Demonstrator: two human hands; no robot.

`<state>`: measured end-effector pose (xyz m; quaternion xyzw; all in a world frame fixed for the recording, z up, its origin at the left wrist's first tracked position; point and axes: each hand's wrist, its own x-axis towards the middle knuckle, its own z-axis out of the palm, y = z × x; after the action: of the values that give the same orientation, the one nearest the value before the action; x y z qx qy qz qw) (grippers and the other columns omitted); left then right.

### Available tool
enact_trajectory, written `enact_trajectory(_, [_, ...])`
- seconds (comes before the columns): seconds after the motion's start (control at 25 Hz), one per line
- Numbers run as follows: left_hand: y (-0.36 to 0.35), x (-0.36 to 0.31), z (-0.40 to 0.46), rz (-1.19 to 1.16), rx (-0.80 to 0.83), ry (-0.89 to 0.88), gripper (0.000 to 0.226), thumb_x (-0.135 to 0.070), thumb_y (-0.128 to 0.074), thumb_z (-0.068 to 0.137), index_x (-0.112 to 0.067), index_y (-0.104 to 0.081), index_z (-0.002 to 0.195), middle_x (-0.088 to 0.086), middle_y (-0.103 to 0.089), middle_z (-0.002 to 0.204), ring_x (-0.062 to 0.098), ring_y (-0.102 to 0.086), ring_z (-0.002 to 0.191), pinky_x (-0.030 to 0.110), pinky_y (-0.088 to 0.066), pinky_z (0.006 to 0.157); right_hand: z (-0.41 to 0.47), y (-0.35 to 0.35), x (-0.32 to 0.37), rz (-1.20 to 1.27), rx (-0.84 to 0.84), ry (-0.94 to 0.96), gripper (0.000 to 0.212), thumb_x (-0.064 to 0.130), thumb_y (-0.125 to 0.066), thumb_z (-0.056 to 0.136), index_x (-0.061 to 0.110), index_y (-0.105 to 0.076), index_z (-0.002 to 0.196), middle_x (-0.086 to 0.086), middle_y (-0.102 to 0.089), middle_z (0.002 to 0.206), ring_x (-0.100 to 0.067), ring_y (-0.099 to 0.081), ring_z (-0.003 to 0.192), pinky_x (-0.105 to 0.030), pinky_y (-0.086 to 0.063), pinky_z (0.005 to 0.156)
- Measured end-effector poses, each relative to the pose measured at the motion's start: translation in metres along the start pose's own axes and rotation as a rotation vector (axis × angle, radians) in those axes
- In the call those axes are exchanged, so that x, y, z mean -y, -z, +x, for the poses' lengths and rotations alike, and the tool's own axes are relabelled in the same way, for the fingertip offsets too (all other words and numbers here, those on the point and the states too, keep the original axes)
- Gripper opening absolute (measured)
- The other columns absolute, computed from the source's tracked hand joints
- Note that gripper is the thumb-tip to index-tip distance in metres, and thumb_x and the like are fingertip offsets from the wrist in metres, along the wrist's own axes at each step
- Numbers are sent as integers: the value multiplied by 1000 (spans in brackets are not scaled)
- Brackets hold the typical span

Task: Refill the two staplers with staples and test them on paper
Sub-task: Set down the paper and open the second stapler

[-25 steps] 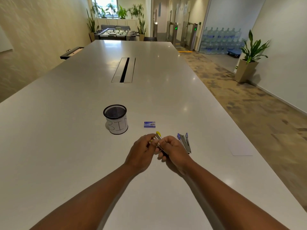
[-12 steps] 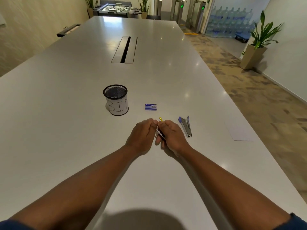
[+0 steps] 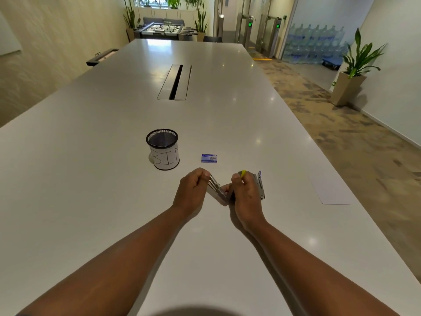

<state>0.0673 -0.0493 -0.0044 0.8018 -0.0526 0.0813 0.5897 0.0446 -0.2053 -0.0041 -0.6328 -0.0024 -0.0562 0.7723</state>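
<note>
Head view. Long white table [image 3: 95, 183] runs from the bottom edge up to the frame's upper centre, with a slot-shaped cable hatch [image 3: 175, 82] set into its middle.

Both forearms enter from the bottom corners and meet just below frame centre. Left hand [image 3: 192, 191] is curled closed, fingertips pinching the upper end of a metal arm of the yellow stapler [image 3: 216, 189]. Right hand [image 3: 245, 192] is also closed, gripping the stapler's other half; a yellow tip shows above its knuckles. The stapler is swung open into a V between the two hands, hinge end low and toward the viewer. Whether any staples sit in the channel cannot be told at this size.

Purple stapler [image 3: 259, 184] lies on the table just right of the right hand, partly hidden behind it, lying lengthways away from the viewer, purple end farthest.

Staple box [image 3: 209, 158], small and blue, lies flat on the table above the hands, apart from them.

Black mesh cup [image 3: 163, 148] stands upright left of the box, a white label wrapped round it with hand-drawn letters "BIN", the last one cut off by the curve.

Sheet of paper [image 3: 330, 190], white on white, lies near the table's right edge, well apart from the hands.
</note>
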Motion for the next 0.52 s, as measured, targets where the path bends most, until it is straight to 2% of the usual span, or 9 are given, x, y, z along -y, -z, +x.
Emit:
enact_trajectory(0.04, [1, 1, 3, -66, -4, 52, 25, -19, -48, 107, -8, -65, 91, 11, -64, 80, 16, -55, 74, 35, -47, 71, -2, 1, 0, -40, -24, 24, 26, 50, -58, 94, 27, -58, 81, -8, -69, 75, -27, -66, 77, -46, -53, 72])
enact_trajectory(0.08, [1, 1, 6, -134, -4, 101, 24, -18, -49, 107, -8, -68, 98, 10, -65, 83, 19, -57, 77, 38, -48, 74, -4, 2, 1, -113, -48, 60, 27, 50, -59, 92, 25, -61, 81, -5, -70, 79, -20, -67, 80, -40, -55, 75])
enact_trajectory(0.16, [3, 4, 10, -210, -15, 153, 23, -17, -50, 106, -7, -70, 107, 9, -66, 86, 25, -57, 78, 42, -48, 75, -6, 5, 3, -316, -77, 161, 26, 45, -62, 90, 22, -64, 79, 2, -69, 82, -8, -64, 74, -24, -51, 69])
enact_trajectory(0.2, [3, 5, 12, -220, -23, 158, 23, -17, -50, 106, -7, -71, 109, 8, -66, 84, 25, -56, 76, 41, -48, 74, -7, 7, 4, -383, -84, 187, 22, 37, -65, 91, 20, -66, 78, 4, -69, 82, -8, -63, 72, -22, -50, 67])
enact_trajectory(0.28, [2, 6, 13, -230, -39, 164, 22, -18, -52, 105, -8, -72, 111, 6, -66, 82, 22, -57, 73, 40, -49, 74, -9, 9, 7, -411, -91, 175, 14, 22, -71, 90, 16, -68, 78, -1, -69, 79, -20, -62, 70, -29, -50, 64])
enact_trajectory(0.36, [2, 5, 12, -233, -48, 175, 21, -22, -56, 104, -11, -74, 109, 4, -69, 82, 20, -60, 73, 39, -51, 74, -11, 8, 10, -434, -109, 164, 10, 15, -75, 88, 14, -69, 80, -8, -67, 77, -30, -60, 69, -37, -51, 63])
enact_trajectory(0.44, [2, 4, 12, -157, -78, 165, 17, -25, -61, 101, -18, -76, 105, 0, -74, 85, 15, -66, 74, 37, -57, 75, -14, 5, 12, -477, -123, 177, 10, 12, -77, 85, 14, -68, 81, -3, -68, 75, -25, -62, 66, -35, -53, 63])
enact_trajectory(0.52, [3, 3, 12, -63, -121, 152, 16, -24, -64, 100, -19, -77, 109, -2, -77, 91, 12, -71, 80, 37, -62, 81, -16, 4, 11, -507, -123, 178, 12, 9, -77, 82, 14, -65, 81, 2, -68, 75, -17, -63, 64, -32, -53, 62])
